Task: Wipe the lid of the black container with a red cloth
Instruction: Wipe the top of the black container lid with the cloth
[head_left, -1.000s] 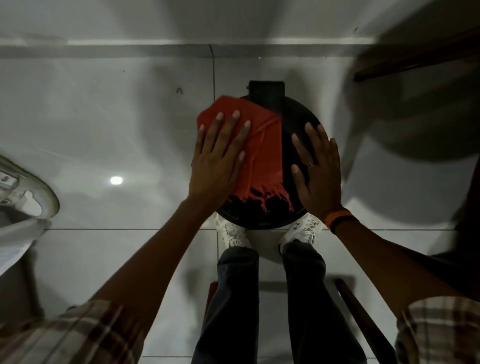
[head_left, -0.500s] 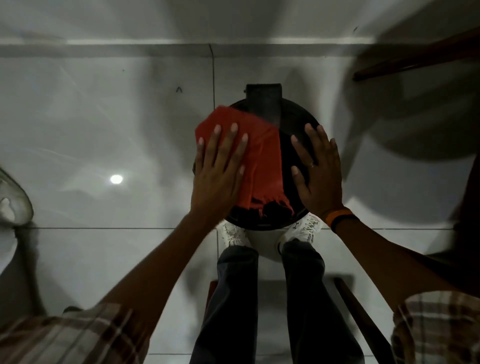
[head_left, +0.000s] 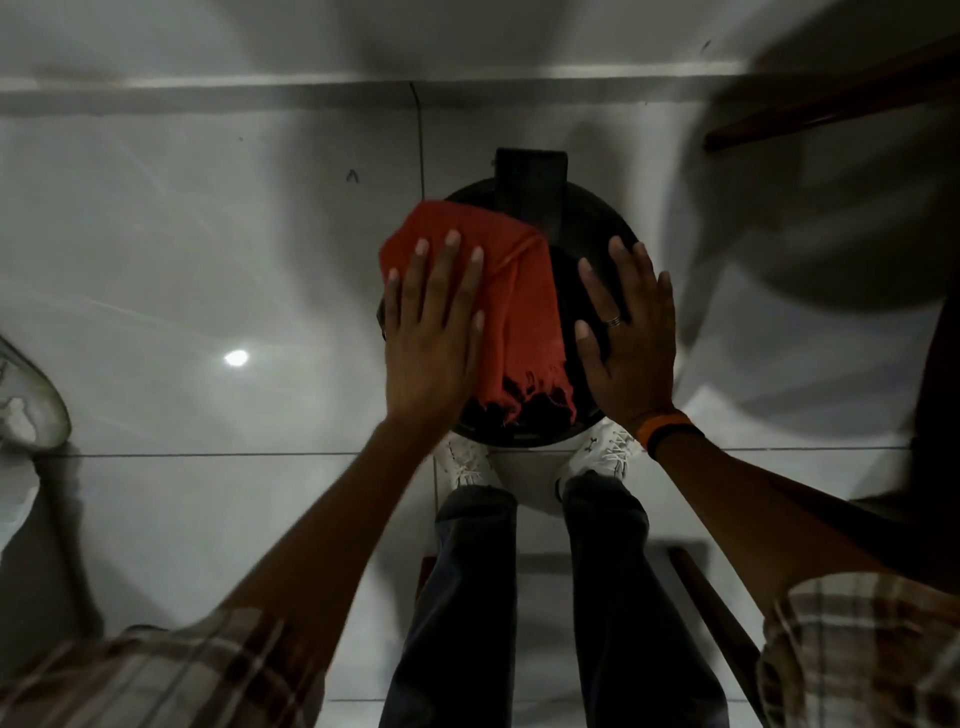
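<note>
Under flat left hand (head_left: 431, 343): red cloth (head_left: 519, 312) on lid (head_left: 571, 270).

No readable text, label, brand name or number shows on anything in view.

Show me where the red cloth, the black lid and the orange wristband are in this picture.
red cloth (head_left: 522, 291): head view, on the bare fabric right of the left hand.
black lid (head_left: 569, 291): head view, on the dark surface between cloth and right hand.
orange wristband (head_left: 662, 425): head view, on the band at the right wrist.
</note>
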